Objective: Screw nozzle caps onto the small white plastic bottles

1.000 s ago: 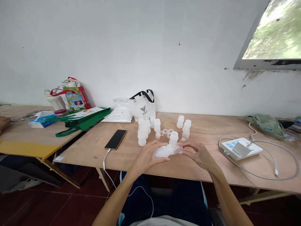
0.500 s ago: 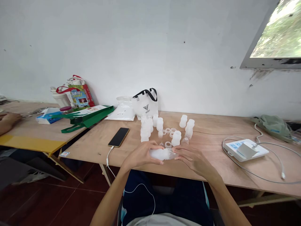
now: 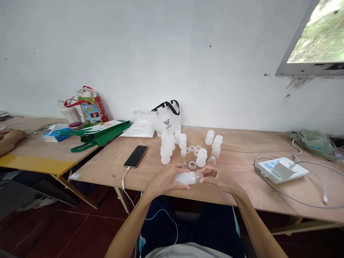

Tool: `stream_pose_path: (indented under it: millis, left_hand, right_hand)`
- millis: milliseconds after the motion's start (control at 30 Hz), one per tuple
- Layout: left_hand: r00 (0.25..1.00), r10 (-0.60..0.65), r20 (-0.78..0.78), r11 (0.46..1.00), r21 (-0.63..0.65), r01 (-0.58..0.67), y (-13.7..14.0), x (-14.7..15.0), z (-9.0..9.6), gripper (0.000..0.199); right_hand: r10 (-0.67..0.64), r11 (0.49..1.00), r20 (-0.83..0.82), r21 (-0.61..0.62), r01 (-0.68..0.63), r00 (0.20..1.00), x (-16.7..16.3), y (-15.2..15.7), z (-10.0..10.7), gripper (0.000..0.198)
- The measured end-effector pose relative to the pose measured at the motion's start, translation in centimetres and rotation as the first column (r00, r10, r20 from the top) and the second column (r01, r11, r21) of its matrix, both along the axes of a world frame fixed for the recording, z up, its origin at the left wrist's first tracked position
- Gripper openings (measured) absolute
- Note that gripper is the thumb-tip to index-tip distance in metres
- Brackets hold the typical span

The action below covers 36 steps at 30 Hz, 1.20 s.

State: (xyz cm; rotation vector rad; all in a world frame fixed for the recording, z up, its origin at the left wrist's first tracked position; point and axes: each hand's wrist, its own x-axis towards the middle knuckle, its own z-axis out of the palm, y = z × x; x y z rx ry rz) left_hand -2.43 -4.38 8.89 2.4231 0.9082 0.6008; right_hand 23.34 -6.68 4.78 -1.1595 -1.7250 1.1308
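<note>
A small frosted white baby bottle lies sideways between my hands, just over the front edge of the table. My left hand wraps round its body. At the other end, the fingers of my right hand pinch the clear cap. Close behind stand another white bottle, a loose ring, a small clear teat and a clear dome cap. More rings lie further back, with several white bottles grouped to their left.
More bottles stand right of the rings. A phone on a cable lies left, with a white tote bag and plastic packet behind. A power strip with looping cables sits right. Another person's hand rests on the left table.
The bottle and both hands have shifted slightly to the right and down. My right fingers have curled more, their tips still at the clear cap.
</note>
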Motion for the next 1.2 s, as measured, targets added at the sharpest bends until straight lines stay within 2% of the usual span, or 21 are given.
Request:
stream_pose_path:
  millis: [133, 233, 367, 500, 733, 867, 933, 1033, 1100, 1200]
  left_hand:
    - [0.998, -0.031, 0.052, 0.997, -0.065, 0.035, 0.0, 0.3, 0.3, 0.048]
    - [0.993, -0.010, 0.116, 0.994, -0.108, 0.022, -0.1, 0.7, 0.3, 0.049]
    - [0.985, 0.003, 0.171, 0.985, -0.169, 0.027, 0.0, 0.5, 0.5, 0.057]
    - [0.988, 0.040, 0.151, 0.973, -0.231, -0.004, 0.4, -0.2, 0.8, 0.063]
    - [0.956, 0.004, 0.294, 0.936, -0.338, 0.100, 0.0, 0.4, 0.6, 0.056]
    - [0.946, 0.036, 0.322, 0.957, -0.284, 0.060, -0.5, 0.7, 0.9, 0.054]
    - [0.933, 0.057, 0.356, 0.969, -0.243, 0.034, -0.9, 0.3, 1.1, 0.053]
    - [0.850, 0.115, 0.515, 0.985, -0.170, -0.030, -1.2, -1.4, 1.2, 0.055]
    - [0.712, 0.176, 0.679, 0.984, -0.132, -0.117, -1.0, -2.9, 1.3, 0.056]
    - [0.476, 0.231, 0.849, 0.955, -0.106, -0.276, 0.5, -5.1, 1.5, 0.052]
  right_hand:
    - [0.012, 0.999, -0.042, 0.040, -0.011, 0.999, 0.3, -0.2, 0.7, 0.034]
    - [0.022, 0.994, -0.063, 0.104, -0.015, 0.998, 0.7, -0.6, 1.1, 0.029]
    - [-0.066, 0.976, 0.065, 0.213, 0.051, 0.996, 0.7, -1.3, 1.4, 0.030]
    - [-0.129, 0.942, 0.184, 0.329, 0.062, 0.974, -0.2, -1.7, 1.6, 0.029]
    - [-0.106, 0.919, -0.046, 0.378, 0.115, 0.993, -1.2, -1.6, 1.3, 0.022]
    - [-0.134, 0.912, -0.113, 0.375, 0.167, 0.985, -1.5, -1.5, 1.3, 0.021]
    - [-0.089, 0.927, -0.156, 0.348, 0.139, 0.984, -1.5, -1.5, 1.4, 0.027]
    - [0.028, 0.940, -0.214, 0.337, 0.046, 0.976, -1.1, -1.8, 1.7, 0.043]
    - [0.038, 0.927, -0.232, 0.372, 0.052, 0.972, -0.5, -2.0, 1.9, 0.044]
    - [-0.079, 0.895, -0.208, 0.415, 0.161, 0.975, 0.8, -2.0, 2.3, 0.032]
